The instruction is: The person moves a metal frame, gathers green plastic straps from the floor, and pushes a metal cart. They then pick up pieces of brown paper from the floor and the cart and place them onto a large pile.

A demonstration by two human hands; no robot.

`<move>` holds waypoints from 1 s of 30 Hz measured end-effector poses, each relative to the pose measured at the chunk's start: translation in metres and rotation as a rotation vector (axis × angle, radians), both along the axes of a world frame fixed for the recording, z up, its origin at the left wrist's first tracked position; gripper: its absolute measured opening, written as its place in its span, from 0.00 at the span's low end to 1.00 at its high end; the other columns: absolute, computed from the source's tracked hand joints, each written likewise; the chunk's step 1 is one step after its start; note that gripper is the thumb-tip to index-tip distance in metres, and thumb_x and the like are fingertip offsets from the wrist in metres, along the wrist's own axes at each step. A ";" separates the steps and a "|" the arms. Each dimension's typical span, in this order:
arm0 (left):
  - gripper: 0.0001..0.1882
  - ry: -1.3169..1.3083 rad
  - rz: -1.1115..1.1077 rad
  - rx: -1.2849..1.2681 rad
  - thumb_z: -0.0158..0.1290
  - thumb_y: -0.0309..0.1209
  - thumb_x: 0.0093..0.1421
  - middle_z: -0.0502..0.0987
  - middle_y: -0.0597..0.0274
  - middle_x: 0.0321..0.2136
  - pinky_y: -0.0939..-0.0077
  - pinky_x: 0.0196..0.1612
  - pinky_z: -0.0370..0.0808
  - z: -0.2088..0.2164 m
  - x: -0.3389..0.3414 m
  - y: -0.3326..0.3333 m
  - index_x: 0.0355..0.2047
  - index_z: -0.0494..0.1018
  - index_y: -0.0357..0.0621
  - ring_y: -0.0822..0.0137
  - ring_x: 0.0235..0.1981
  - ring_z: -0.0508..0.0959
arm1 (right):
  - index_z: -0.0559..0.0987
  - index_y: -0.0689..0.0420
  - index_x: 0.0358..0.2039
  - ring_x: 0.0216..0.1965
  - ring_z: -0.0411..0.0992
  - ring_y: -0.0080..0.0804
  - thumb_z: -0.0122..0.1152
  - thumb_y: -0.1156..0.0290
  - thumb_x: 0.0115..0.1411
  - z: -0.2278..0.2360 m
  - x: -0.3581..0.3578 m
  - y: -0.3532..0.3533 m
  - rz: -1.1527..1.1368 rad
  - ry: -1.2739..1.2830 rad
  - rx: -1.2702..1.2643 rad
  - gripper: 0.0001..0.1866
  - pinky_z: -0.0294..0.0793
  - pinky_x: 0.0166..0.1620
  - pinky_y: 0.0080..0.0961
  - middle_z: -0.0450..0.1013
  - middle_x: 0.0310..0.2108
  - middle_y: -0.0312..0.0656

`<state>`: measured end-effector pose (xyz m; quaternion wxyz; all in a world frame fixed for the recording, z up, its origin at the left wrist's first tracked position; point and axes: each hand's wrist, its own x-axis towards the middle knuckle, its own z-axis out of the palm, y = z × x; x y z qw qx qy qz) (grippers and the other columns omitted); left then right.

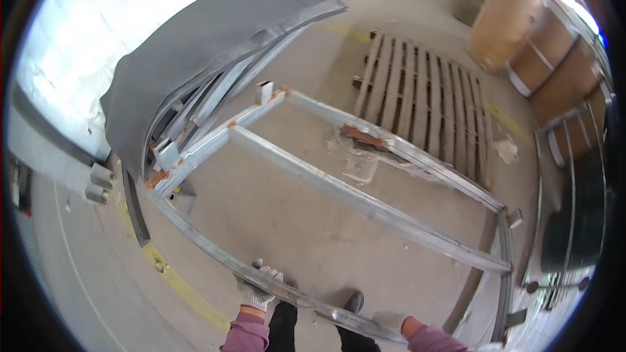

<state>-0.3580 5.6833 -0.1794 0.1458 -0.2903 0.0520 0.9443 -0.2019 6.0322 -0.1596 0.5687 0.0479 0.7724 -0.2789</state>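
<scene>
You wear knitted cloth gloves (256, 298); your frame (365, 205) is faintly glossy metal, the pallet (420, 98) rough wood, the sheets (215, 32) matt.

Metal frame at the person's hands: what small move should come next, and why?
I would probably draw the right shoe back a little. Its toe shows past the frame's near rail, which the left hand grips and the right hand touches farther along, so the rail might catch that foot if it dropped.

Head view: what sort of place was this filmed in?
Probably an industrial workshop or warehouse: there's a slatted wooden pallet, yellow floor marking and a large metal-bar frame.
</scene>
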 end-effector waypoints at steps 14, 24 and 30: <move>0.38 -0.539 -0.039 -0.528 0.36 0.64 0.58 0.59 0.55 0.61 0.35 0.60 0.54 0.191 0.120 -0.128 0.60 0.60 0.53 0.49 0.61 0.59 | 0.78 0.57 0.38 0.35 0.78 0.44 0.61 0.46 0.44 0.313 0.102 -0.074 -0.188 0.188 0.221 0.29 0.76 0.36 0.43 0.77 0.30 0.46; 0.26 0.073 0.003 -0.822 0.52 0.51 0.60 0.71 0.64 0.48 0.58 0.52 0.71 0.328 0.110 -0.116 0.53 0.67 0.52 0.60 0.49 0.71 | 0.77 0.55 0.47 0.42 0.75 0.50 0.56 0.33 0.44 0.393 0.060 -0.081 -0.065 0.263 0.167 0.41 0.73 0.46 0.37 0.77 0.37 0.53; 0.24 0.173 -0.143 -0.690 0.60 0.42 0.55 0.71 0.64 0.47 0.58 0.53 0.71 0.318 -0.015 -0.057 0.50 0.68 0.52 0.62 0.48 0.72 | 0.78 0.56 0.46 0.45 0.74 0.48 0.51 0.29 0.49 0.369 -0.031 -0.015 -0.120 0.503 0.276 0.42 0.71 0.50 0.35 0.76 0.41 0.53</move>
